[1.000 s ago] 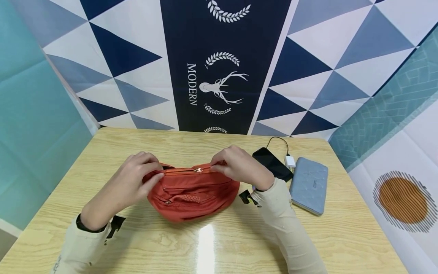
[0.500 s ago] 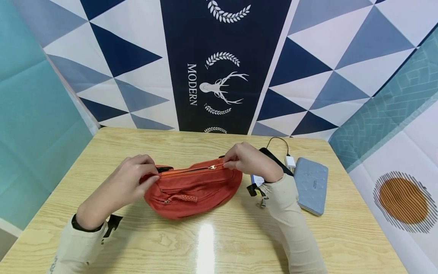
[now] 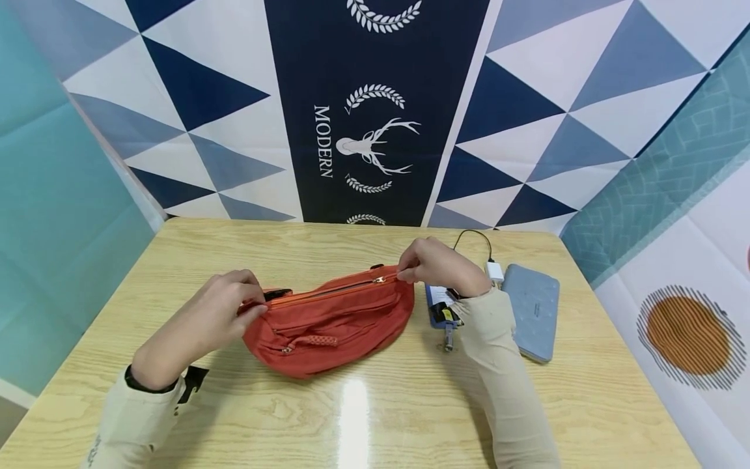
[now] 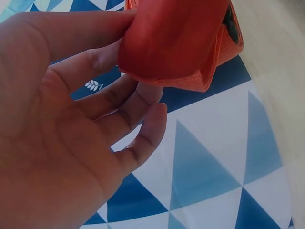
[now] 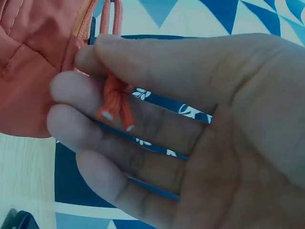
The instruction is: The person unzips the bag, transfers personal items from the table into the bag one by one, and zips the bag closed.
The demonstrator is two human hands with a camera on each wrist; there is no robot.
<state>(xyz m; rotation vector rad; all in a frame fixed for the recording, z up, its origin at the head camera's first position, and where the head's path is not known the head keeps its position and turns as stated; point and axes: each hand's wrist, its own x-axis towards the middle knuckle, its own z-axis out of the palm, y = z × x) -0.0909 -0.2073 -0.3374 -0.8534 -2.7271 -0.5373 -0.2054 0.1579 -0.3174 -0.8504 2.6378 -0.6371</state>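
Note:
A red waist bag [image 3: 328, 326] hangs between both hands over the table, its right end higher than its left. My left hand [image 3: 219, 312] pinches the bag's left end between thumb and fingers; the left wrist view shows the thumb and index finger at the red fabric [image 4: 174, 38]. With thumb and index finger, my right hand [image 3: 436, 264] pinches the knotted orange zipper cord [image 5: 113, 95] near the bag's right end. The metal zipper slider [image 3: 379, 279] sits just left of those fingers. Behind it the top zipper is parted, leaving a narrow dark gap.
Right of the bag lies a blue card holder [image 3: 432, 316] with a metal key ring piece [image 3: 448, 339], partly under the right wrist. A white charger [image 3: 495, 271] with black cable and a grey-blue pouch [image 3: 532, 312] lie further right. A patterned wall cloth [image 3: 375, 98] stands behind.
My right hand has moved right and slightly away, drawing the zipper slider along toward the bag's right end. The zipper gap has lengthened. The left hand has shifted slightly left, still pinching the bag.

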